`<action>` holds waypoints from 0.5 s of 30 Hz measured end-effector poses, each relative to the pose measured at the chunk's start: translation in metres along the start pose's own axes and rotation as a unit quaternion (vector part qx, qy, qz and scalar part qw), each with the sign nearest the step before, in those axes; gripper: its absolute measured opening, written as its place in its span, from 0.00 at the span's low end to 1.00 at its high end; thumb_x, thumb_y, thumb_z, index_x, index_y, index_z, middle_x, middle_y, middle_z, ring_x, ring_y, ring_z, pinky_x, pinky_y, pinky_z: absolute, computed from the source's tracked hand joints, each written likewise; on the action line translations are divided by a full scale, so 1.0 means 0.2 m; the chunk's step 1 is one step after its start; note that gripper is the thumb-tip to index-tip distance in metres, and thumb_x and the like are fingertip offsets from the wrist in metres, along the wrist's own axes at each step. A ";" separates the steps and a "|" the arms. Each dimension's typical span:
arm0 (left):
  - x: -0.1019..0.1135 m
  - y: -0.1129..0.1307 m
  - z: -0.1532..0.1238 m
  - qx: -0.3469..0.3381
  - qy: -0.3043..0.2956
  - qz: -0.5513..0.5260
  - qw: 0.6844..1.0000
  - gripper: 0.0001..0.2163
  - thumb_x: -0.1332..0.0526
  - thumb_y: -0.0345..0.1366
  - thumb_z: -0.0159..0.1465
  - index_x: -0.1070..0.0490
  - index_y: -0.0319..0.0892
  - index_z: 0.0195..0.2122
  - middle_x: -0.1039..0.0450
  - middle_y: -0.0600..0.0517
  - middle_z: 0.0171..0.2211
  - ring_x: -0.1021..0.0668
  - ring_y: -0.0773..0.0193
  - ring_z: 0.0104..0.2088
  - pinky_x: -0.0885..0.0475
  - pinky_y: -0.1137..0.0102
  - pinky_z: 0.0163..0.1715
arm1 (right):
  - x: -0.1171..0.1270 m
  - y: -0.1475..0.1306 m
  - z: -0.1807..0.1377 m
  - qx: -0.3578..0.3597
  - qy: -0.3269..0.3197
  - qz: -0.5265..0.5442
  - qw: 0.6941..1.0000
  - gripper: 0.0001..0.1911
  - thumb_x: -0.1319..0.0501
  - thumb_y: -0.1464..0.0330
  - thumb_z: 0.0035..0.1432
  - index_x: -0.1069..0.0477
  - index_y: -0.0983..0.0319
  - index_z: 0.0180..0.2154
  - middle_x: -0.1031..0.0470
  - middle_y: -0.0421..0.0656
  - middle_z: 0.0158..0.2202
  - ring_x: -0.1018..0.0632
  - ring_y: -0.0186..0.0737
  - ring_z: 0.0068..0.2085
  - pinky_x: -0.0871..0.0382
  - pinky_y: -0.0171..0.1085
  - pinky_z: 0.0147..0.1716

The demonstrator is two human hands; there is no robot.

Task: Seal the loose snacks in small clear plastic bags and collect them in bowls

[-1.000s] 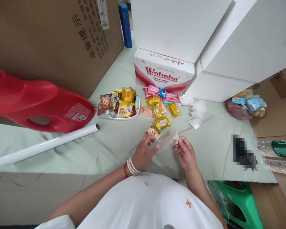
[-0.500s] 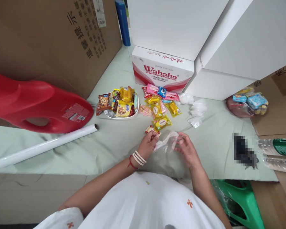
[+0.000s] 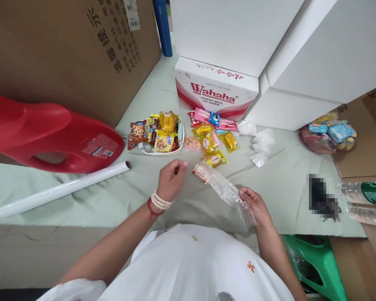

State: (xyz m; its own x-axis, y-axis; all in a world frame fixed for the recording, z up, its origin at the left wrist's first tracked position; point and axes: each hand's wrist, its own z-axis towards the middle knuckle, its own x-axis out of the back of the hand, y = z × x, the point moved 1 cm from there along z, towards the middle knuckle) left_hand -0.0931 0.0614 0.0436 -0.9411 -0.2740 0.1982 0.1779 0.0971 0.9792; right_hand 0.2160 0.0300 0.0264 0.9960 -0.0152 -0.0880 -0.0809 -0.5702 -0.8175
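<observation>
My right hand (image 3: 255, 205) pinches one end of a long clear plastic bag (image 3: 227, 190) between thumb and fingers. The bag stretches up and left across the cloth, and its far end lies over a small red-and-cream snack packet (image 3: 200, 172). To the left, apart from the bag, is my left hand (image 3: 172, 179), its fingers curled closed with nothing visible in them. Just beyond both hands lie several yellow snack packets (image 3: 214, 159) and pink wafer packets (image 3: 202, 114). A white basket (image 3: 163, 154) full of wrapped snacks stands beyond my left hand.
Crumpled clear bags (image 3: 261, 146) lie right of the snacks. A Wahaba-style white-and-red carton (image 3: 214, 94) and a white box (image 3: 219, 33) stand behind. At left are a red jug (image 3: 59, 138) and a white roll (image 3: 65, 188); at right, bottles (image 3: 368, 194) and a green stool (image 3: 326, 263).
My left hand has let go of the plastic bag and moved left. My right hand has moved right and down, closing on the bag, which now stretches out long.
</observation>
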 end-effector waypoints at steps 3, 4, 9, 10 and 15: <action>-0.09 -0.01 -0.20 0.094 -0.188 -0.058 0.976 0.24 0.38 0.56 0.63 0.33 0.42 0.19 0.41 0.56 0.16 0.39 0.69 0.19 0.43 0.72 0.22 | -0.07 0.03 -0.02 -0.007 0.020 0.040 0.999 0.23 0.24 0.51 0.44 0.28 0.60 0.29 0.33 0.35 0.21 0.37 0.31 0.22 0.44 0.33 0.23; -0.13 -0.02 -0.25 0.137 -0.237 -0.083 0.958 0.25 0.38 0.58 0.62 0.33 0.42 0.19 0.41 0.57 0.15 0.39 0.70 0.18 0.44 0.72 0.22 | -0.09 0.04 -0.02 -0.008 0.025 0.050 0.998 0.23 0.24 0.51 0.44 0.28 0.60 0.29 0.33 0.35 0.21 0.37 0.31 0.22 0.44 0.33 0.23; -0.34 -0.10 -0.27 0.233 -0.171 -0.150 0.946 0.23 0.33 0.59 0.55 0.28 0.41 0.27 0.36 0.58 0.19 0.37 0.71 0.19 0.43 0.73 0.20 | -0.13 0.08 -0.06 0.045 0.067 0.015 0.997 0.20 0.27 0.51 0.50 0.28 0.59 0.31 0.32 0.35 0.23 0.36 0.32 0.23 0.42 0.33 0.23; -0.37 -0.11 -0.25 0.230 -0.139 -0.151 0.951 0.22 0.31 0.57 0.53 0.27 0.40 0.28 0.35 0.58 0.20 0.37 0.71 0.19 0.43 0.73 0.20 | -0.13 0.08 -0.08 0.058 0.072 -0.005 0.996 0.20 0.29 0.50 0.52 0.28 0.59 0.32 0.32 0.35 0.24 0.36 0.32 0.23 0.43 0.33 0.23; -0.47 -0.18 -0.17 0.230 -0.093 -0.167 0.954 0.20 0.27 0.52 0.48 0.28 0.41 0.26 0.37 0.59 0.18 0.38 0.72 0.19 0.43 0.74 0.19 | -0.14 0.11 -0.17 0.125 0.059 -0.126 0.982 0.18 0.35 0.50 0.61 0.26 0.58 0.36 0.30 0.37 0.24 0.34 0.35 0.24 0.40 0.34 0.24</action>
State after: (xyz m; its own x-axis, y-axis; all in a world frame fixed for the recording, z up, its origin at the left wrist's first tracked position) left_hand -0.0014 0.0503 -0.0092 -0.9656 -0.1924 -0.1750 -0.2458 0.4553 0.8557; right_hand 0.1878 -0.0105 0.0302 0.9818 -0.0030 0.1900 0.1771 -0.3484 -0.9205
